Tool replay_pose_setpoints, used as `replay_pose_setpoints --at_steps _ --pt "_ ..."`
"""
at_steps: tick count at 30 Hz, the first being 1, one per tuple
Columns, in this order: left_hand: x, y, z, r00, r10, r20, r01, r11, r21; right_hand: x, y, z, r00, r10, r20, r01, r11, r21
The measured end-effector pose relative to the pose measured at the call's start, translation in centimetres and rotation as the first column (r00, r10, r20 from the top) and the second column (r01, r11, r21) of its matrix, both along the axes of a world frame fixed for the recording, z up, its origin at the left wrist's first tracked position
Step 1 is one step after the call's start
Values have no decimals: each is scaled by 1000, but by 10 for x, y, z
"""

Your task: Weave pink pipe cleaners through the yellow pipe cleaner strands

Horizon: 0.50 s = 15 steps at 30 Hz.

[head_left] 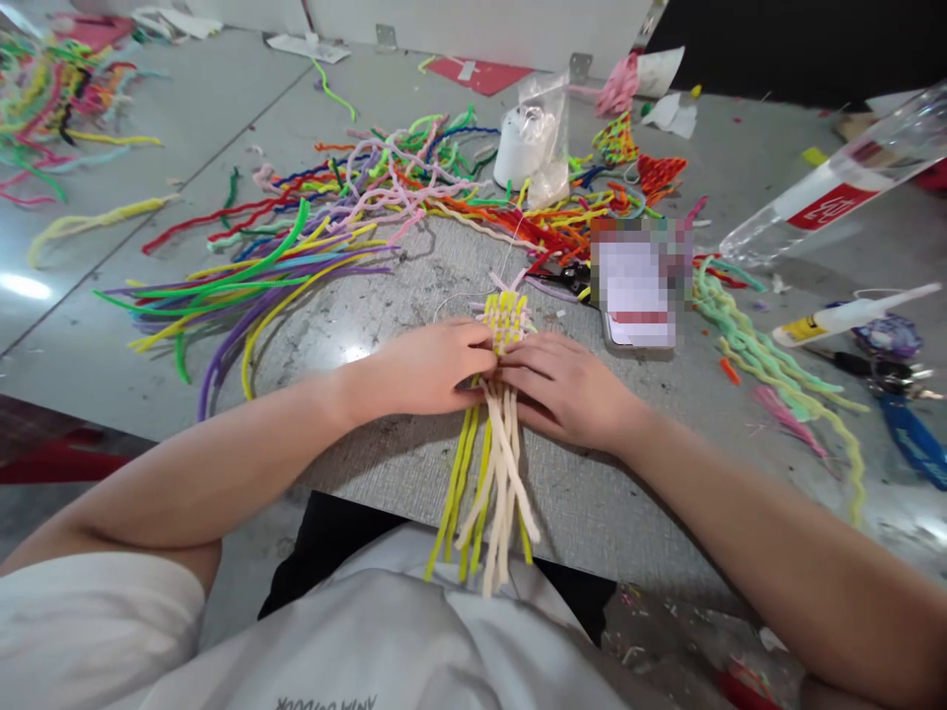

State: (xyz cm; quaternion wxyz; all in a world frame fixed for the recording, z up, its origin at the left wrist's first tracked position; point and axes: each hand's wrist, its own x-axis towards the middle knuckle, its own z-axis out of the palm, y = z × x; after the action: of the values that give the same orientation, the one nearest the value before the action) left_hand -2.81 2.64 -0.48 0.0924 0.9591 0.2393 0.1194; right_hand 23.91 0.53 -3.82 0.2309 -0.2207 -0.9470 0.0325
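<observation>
Both hands meet over a small woven strip [505, 314] of yellow-green and cream cords near the table's front edge. My left hand [448, 363] grips the strip's left side, its fingers bent onto the weave. From the right, my right hand [566, 387] pinches the same strip, fingertips close to those of the left. Loose cream cords [503, 483] and yellow-green cords [460, 483] hang from below the hands over the table edge toward my lap. A thin thread rises from the top of the weave. The fingertips partly hide the middle of the strip.
A pile of coloured cords [400, 182] spreads behind the hands. A white thread cone [516, 148], a phone [640, 330], a tilted clear bottle [836, 182], a white glue tube [850, 318], green braided cords [769, 345] and a blue strap [913, 434] lie to the right.
</observation>
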Motion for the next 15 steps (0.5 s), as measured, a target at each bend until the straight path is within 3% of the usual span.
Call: replay_pose_setpoints --at_steps 4,8,15 --pt "4 -6 -1 999 -40 15 41 999 -8 4 -3 2 1000 18 3 -19 998 55" --pt "0 -1 -3 993 -95 76 103 989 -106 2 -5 2 1000 20 3 -21 996 85" --pt "-4 5 -5 978 -110 179 146 969 -199 0 -7 -1 998 -41 -37 41 999 -6"
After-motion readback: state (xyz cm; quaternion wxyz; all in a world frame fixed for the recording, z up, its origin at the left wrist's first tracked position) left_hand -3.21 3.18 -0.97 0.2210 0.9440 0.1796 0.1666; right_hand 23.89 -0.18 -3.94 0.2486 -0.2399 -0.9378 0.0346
